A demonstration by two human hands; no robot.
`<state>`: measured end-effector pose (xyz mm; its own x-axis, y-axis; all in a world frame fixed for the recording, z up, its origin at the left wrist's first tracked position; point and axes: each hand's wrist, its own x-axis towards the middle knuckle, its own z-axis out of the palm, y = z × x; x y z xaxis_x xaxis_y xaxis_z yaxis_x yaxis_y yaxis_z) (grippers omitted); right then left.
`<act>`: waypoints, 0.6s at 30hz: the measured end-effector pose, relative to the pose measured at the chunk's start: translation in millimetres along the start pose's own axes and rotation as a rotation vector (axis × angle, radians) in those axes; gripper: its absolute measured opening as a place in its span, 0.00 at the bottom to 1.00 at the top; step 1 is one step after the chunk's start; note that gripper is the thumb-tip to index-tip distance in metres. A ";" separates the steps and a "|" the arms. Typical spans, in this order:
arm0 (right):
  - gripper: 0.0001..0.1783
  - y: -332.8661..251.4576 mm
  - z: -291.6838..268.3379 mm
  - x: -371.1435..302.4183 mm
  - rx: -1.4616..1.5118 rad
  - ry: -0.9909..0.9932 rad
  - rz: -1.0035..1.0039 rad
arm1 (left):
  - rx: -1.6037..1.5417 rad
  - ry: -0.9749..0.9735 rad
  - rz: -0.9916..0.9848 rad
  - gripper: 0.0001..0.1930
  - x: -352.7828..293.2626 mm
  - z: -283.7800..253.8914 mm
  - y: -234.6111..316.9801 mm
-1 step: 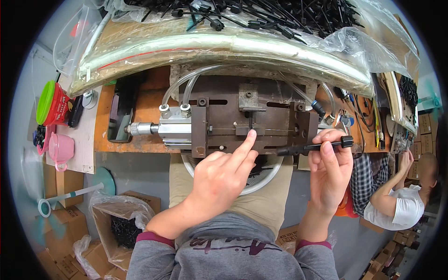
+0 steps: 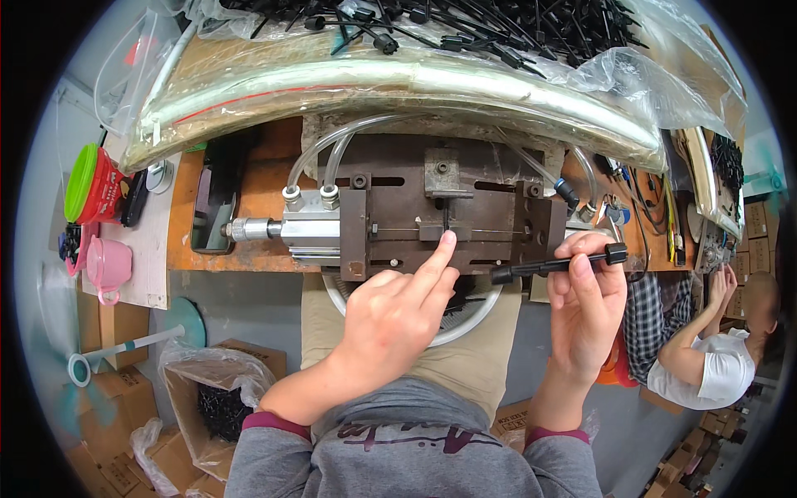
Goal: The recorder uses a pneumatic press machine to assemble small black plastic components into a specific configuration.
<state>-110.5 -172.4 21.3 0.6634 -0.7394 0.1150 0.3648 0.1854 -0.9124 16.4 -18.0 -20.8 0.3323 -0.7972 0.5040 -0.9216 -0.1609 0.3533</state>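
Pinching rod [image 2: 541, 267] in right hand [image 2: 588, 303] by tabletop's [image 2: 272, 170] near edge; pointing left hand [image 2: 392, 311], with hidden grip. Likely light, stiff; best held mid-length.

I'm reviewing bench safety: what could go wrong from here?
Pinch: the left hand has its index fingertip right at the small centre block of the metal fixture; if any part there moves, it might get caught.
Drop: the right hand holds the long black part near its blocky end, so the far end could dip or the part slip.
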 end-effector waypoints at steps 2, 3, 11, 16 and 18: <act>0.06 0.8 -1.0 -3.1 0.034 0.025 0.030 | 0.032 -0.042 -0.014 0.13 0.1 -2.2 1.9; 0.06 2.1 -3.2 -4.4 0.056 0.026 0.045 | 0.030 -0.041 -0.017 0.13 0.0 -1.7 1.7; 0.06 12.8 3.1 -14.1 0.216 0.016 0.200 | -0.595 0.015 -0.184 0.20 4.3 -15.9 8.6; 0.07 13.2 7.0 -17.1 0.294 -0.043 0.286 | -1.049 -0.072 -0.290 0.18 -0.5 -40.4 12.7; 0.07 10.3 1.8 -15.7 0.318 0.016 0.276 | -1.136 0.009 -0.170 0.17 -4.7 -41.0 8.7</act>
<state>-115.9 -157.7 10.8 0.7549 -0.6437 -0.1253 0.3599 0.5664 -0.7414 15.0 8.2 12.2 0.4405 -0.8106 0.3860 -0.1534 0.3556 0.9219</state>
